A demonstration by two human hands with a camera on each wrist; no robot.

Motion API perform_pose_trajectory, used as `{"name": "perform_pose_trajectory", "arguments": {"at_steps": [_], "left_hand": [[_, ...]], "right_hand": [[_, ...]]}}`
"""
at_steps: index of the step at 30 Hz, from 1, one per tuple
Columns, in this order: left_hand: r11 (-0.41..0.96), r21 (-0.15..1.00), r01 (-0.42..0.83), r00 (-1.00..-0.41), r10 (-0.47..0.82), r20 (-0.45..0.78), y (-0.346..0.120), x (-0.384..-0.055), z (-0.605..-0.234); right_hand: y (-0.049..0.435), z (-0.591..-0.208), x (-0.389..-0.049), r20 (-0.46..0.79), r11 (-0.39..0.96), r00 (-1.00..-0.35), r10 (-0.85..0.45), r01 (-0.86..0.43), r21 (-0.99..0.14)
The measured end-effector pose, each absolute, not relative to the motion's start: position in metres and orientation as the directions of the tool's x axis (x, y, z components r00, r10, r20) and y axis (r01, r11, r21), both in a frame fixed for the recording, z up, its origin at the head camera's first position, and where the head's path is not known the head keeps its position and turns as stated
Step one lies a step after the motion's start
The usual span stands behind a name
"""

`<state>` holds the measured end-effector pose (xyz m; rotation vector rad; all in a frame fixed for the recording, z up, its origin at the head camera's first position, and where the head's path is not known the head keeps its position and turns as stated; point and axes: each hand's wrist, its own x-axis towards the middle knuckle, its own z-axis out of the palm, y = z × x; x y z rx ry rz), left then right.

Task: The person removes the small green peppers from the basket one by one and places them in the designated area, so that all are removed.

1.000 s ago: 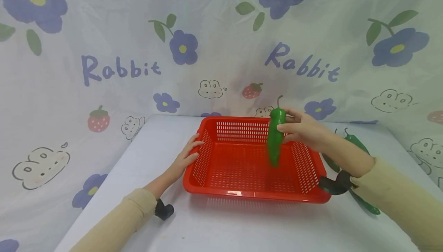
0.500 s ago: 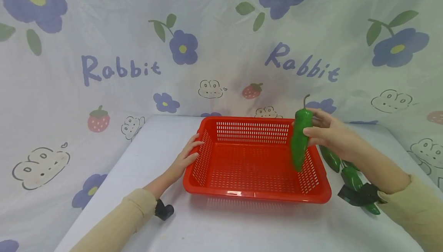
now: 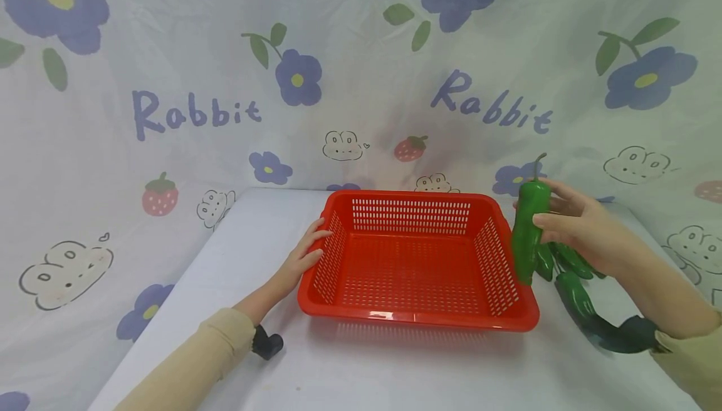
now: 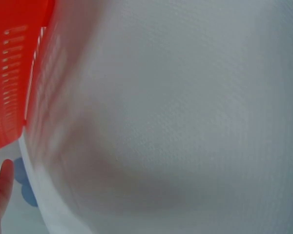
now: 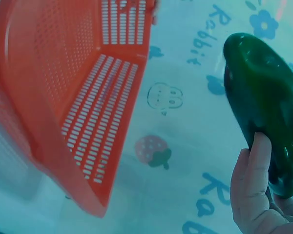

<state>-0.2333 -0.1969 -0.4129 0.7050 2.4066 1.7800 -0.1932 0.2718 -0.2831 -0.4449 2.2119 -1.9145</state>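
My right hand (image 3: 583, 229) pinches a long green pepper (image 3: 529, 226) between thumb and fingers. The pepper hangs upright, its thin stem on top, and overlaps the right rim of the red plastic basket (image 3: 417, 319) in the head view. Seen from the right wrist, the glossy pepper (image 5: 263, 97) is held up beside the basket wall (image 5: 100, 122). On the basket's left rim rests my left hand (image 3: 296, 260), fingers extended. Only its fingers (image 4: 2, 187) show at the lower left of the left wrist view. The basket's red slotted floor is bare.
Several more green peppers (image 3: 576, 298) lie on the white table (image 3: 395, 373) right of the basket, partly hidden by the right hand and its black wrist strap (image 3: 628, 334). A printed cloth (image 3: 372, 85) with flowers and rabbits hangs behind the table.
My right hand has carried the green pepper rightward, from above the basket's inside to its right rim. The left hand and the basket have stayed put.
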Motion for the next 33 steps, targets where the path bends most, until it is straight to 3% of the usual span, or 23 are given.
{"name": "perform_pose_trajectory", "arguments": {"at_steps": [5, 11, 25, 33], "left_hand": [[0.227, 0.920, 0.320, -0.893, 0.395, 0.214, -0.197, -0.233, -0.413], [0.230, 0.920, 0.317, -0.894, 0.398, 0.209, -0.198, -0.233, -0.413], [0.194, 0.937, 0.292, -0.895, 0.401, 0.196, -0.196, -0.232, -0.411], [0.184, 0.940, 0.288, -0.895, 0.400, 0.196, -0.197, -0.231, -0.411]], "right_hand": [[0.284, -0.286, -0.190, 0.072, 0.185, -0.950, -0.305, -0.133, -0.974], [0.298, -0.289, -0.188, 0.133, 0.127, -0.942, -0.309, -0.179, -0.976], [0.325, -0.306, -0.179, 0.207, 0.127, -0.956, -0.207, -0.236, -0.963], [0.339, -0.316, -0.174, 0.227, 0.224, -0.957, -0.179, -0.264, -0.938]]}}
